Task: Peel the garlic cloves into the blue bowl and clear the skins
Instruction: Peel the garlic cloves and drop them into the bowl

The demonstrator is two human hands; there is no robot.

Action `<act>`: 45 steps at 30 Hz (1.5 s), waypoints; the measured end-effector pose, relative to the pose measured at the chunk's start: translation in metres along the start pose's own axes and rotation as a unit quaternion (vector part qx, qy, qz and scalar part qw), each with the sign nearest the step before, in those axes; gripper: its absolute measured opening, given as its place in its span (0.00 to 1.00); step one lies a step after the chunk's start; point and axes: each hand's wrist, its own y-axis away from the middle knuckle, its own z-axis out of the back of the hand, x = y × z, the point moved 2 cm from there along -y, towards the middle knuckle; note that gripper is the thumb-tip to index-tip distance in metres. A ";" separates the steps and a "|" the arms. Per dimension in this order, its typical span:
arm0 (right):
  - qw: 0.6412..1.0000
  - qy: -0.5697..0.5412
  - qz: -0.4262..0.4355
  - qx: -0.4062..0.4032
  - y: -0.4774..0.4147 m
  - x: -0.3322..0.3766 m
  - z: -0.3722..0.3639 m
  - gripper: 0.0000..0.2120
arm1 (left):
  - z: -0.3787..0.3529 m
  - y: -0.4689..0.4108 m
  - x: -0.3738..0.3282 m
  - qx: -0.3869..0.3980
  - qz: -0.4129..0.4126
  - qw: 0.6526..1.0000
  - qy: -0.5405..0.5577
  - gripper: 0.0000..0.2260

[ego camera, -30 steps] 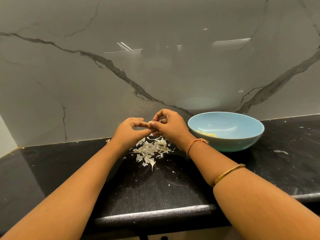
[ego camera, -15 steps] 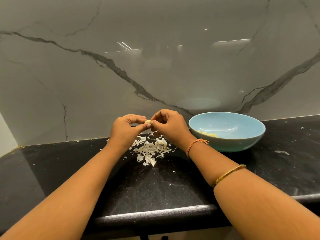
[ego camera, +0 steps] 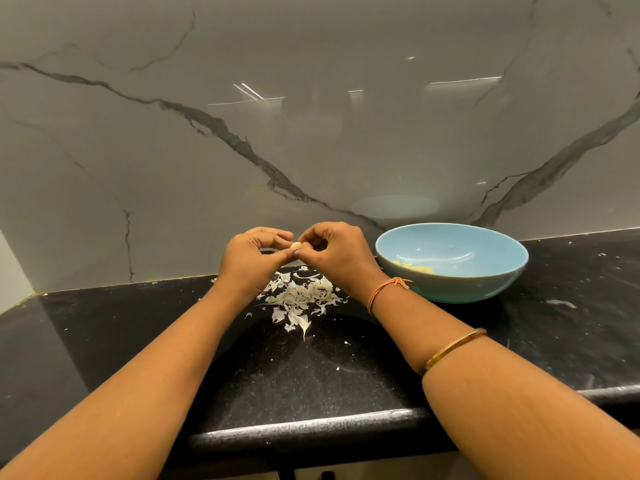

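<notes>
Both the left hand (ego camera: 251, 263) and right hand (ego camera: 334, 256) pinch one clove (ego camera: 296, 245) above the skins (ego camera: 300, 301), left of the bowl (ego camera: 453, 282); peeling likely goes best with small nail strokes.

Behind the left hand (ego camera: 254, 263) and the right hand (ego camera: 337, 258) rises a glossy grey marble-look wall (ego camera: 311, 150), its dark veins slanting down toward them. Thin light reflections (ego camera: 464, 80) gleam on it high above the right hand. Under both hands spreads a black speckled countertop (ego camera: 311, 375) with a rounded front edge. Far left of the left hand, a paler side wall (ego camera: 10, 271) meets the counter's corner.
</notes>
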 end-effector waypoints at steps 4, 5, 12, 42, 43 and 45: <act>1.000 0.014 -0.008 -0.001 0.000 0.002 0.000 0.06 | -0.001 0.000 0.001 0.004 0.009 1.000 0.001 0.07; 1.000 0.018 -0.010 -0.002 0.000 0.002 0.000 0.06 | -0.001 -0.001 0.001 0.005 0.011 1.000 -0.002 0.06; 0.999 -0.009 -0.023 -0.042 0.000 0.003 0.000 0.04 | -0.001 -0.001 0.003 -0.001 0.053 0.997 0.053 0.04; 0.927 0.292 -0.233 -0.040 -0.002 0.012 0.063 0.08 | -0.008 0.003 -0.003 0.032 0.124 0.980 0.150 0.03; 0.926 0.294 -0.231 -0.044 -0.002 0.011 0.064 0.07 | -0.008 0.004 -0.003 0.033 0.122 0.981 0.149 0.03; 0.928 0.299 -0.217 -0.052 -0.003 0.011 0.064 0.08 | -0.008 0.004 -0.004 0.036 0.118 0.981 0.147 0.03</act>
